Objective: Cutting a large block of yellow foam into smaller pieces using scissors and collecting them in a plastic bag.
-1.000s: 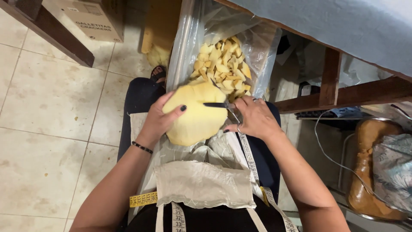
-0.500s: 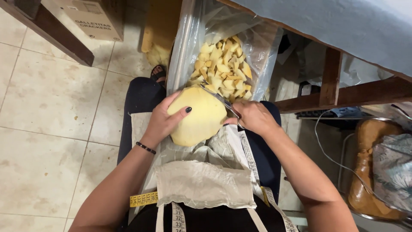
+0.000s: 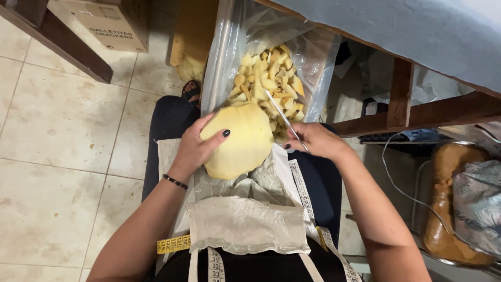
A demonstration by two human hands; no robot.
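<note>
Gripping a large, rounded pale-yellow foam block [image 3: 241, 141] on the lap, the left hand [image 3: 195, 149] curls its fingers [image 3: 216, 137] over the block's near edge, thumb pressed on top. The right hand [image 3: 313, 141] pinches a pair of slim metal scissors [image 3: 282, 117], fingers closed around the handles, blades pointing up toward a clear plastic bag [image 3: 229, 47] full of yellow foam scraps [image 3: 269, 83]. A cream apron [image 3: 245, 224] and yellow measuring tape [image 3: 175, 244] cover the lap.
</note>
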